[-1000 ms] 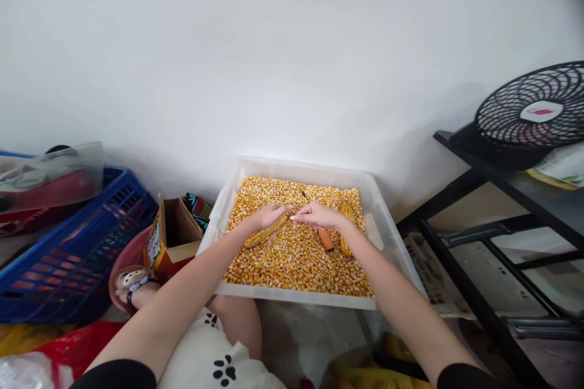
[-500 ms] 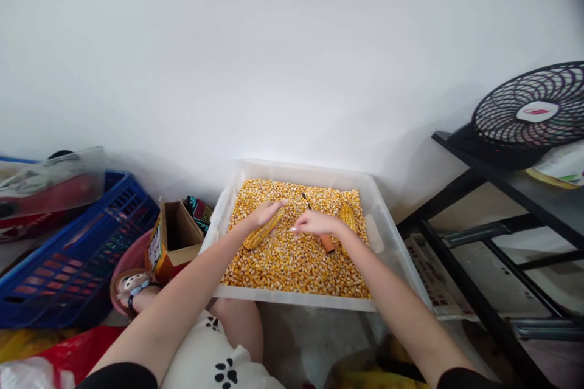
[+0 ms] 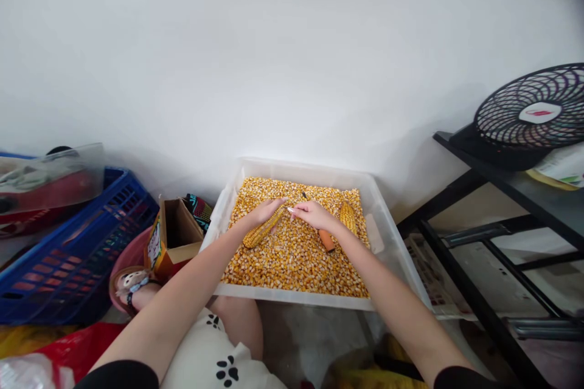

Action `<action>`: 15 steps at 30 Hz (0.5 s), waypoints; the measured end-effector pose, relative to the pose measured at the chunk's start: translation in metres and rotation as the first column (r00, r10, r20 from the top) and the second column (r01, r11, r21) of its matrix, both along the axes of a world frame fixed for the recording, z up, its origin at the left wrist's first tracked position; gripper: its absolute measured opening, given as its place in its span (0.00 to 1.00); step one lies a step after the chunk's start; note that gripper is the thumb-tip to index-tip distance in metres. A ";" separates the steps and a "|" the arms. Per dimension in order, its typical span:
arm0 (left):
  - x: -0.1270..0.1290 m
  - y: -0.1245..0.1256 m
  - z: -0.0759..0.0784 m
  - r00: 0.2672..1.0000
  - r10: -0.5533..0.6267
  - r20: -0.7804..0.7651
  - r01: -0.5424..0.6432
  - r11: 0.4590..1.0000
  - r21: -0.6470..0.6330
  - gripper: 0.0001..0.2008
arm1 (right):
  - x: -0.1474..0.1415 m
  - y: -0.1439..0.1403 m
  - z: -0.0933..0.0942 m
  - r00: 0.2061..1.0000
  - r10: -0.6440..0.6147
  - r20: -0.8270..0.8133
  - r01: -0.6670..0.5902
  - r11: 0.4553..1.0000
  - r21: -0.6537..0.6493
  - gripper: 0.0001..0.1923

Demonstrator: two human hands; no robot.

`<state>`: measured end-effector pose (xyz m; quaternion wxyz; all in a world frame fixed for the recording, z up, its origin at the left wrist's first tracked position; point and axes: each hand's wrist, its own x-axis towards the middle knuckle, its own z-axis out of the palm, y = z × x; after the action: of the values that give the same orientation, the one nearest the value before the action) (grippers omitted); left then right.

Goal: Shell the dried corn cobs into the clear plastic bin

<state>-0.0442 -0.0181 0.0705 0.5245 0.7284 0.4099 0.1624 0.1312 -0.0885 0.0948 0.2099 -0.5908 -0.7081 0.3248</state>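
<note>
While the corn cob (image 3: pixel 261 234) sits mid-frame in the left hand (image 3: pixel 267 211), the right hand (image 3: pixel 312 214) bunched narrow near its upper end, contents unclear, a slack hold could let it twist, hard flicks could throw kernels (image 3: pixel 292 267) past the tub (image 3: pixel 296 296), and dipping the right could bump the orange-handled tool (image 3: pixel 326 240).

WALL (image 3: pixel 292 73): plain white, fills the upper view, brightest low in the middle | LIGHT: soft, with faint shadows on the wall | FLOOR (image 3: pixel 305 334): grey, partly in view | RIGHT: black table (image 3: pixel 502 177) bearing a black fan (image 3: pixel 541 113) | LEFT: blue basket (image 3: pixel 106 214) near the wall
</note>
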 end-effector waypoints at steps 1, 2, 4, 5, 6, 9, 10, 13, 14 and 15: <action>0.000 0.001 -0.001 1.000 0.002 0.006 -0.002 1.000 -0.022 0.27 | -0.003 0.000 -0.002 1.000 -0.012 0.006 0.012 1.000 0.015 0.21; 0.000 0.002 -0.003 1.000 0.008 0.015 -0.007 0.999 -0.038 0.27 | -0.005 0.000 -0.003 1.000 -0.027 0.011 0.026 0.999 0.036 0.20; -0.001 0.003 -0.005 0.998 0.022 0.055 -0.018 0.998 -0.064 0.27 | -0.012 0.001 -0.008 0.998 -0.068 0.020 0.066 0.994 0.092 0.18; -0.001 0.004 -0.006 0.996 0.019 0.082 -0.013 0.997 -0.074 0.27 | -0.015 0.001 -0.011 0.995 -0.095 0.029 0.091 0.989 0.114 0.18; -0.001 0.004 -0.008 0.994 0.009 0.107 -0.001 0.997 -0.077 0.27 | -0.018 0.001 -0.014 0.991 -0.125 0.042 0.118 0.985 0.127 0.17; -0.002 0.007 -0.012 0.990 -0.029 0.139 0.028 1.000 0.009 0.23 | -0.027 0.002 -0.023 0.976 -0.205 0.079 0.194 0.973 0.127 0.17; -0.002 0.008 -0.014 0.990 -0.038 0.134 0.031 0.998 0.049 0.22 | -0.030 0.003 -0.025 0.969 -0.231 0.089 0.219 0.968 0.125 0.17; -0.002 0.014 -0.022 0.993 -0.035 0.112 0.022 0.993 0.114 0.20 | -0.041 0.005 -0.032 0.942 -0.313 0.120 0.298 0.946 0.127 0.18; -0.002 0.016 -0.025 0.994 -0.026 0.104 0.013 0.992 0.125 0.20 | -0.044 0.007 -0.035 0.934 -0.334 0.131 0.318 0.939 0.128 0.18; -0.002 0.017 -0.028 0.995 -0.012 0.095 -0.001 0.991 0.136 0.20 | -0.046 0.009 -0.037 0.927 -0.349 0.139 0.333 0.934 0.130 0.18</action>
<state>-0.0465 -0.0008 0.0430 0.4932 0.7549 0.3703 0.2232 0.0847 -0.0798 0.0578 0.2362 -0.7173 -0.6250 0.1975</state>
